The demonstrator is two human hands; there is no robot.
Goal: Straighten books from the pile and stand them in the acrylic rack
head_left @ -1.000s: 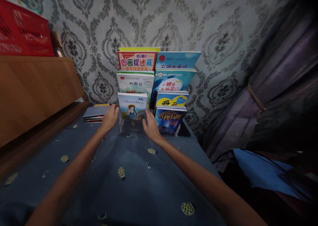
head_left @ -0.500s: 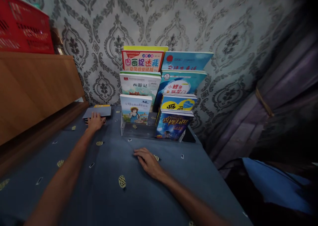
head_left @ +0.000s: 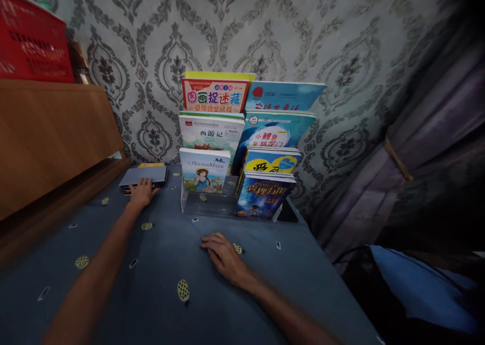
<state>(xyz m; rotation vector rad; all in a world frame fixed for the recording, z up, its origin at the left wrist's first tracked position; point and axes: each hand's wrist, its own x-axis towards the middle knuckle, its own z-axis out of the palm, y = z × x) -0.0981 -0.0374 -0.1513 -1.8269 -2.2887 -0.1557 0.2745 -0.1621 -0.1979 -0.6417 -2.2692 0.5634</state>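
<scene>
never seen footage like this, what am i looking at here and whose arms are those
There is no machine here. The one view comes from a camera worn on a person's head, looking forward and down, so both arms are that person's own. The left hand rests on a flat stack of books. The right hand lies flat and open on the blue patterned cloth. Beyond it, a clear tiered stand shows picture books upright in rows. Neither hand grips anything.

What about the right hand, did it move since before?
Yes. The right hand came back toward the person, away from the clear book stand, onto the blue cloth.
</scene>
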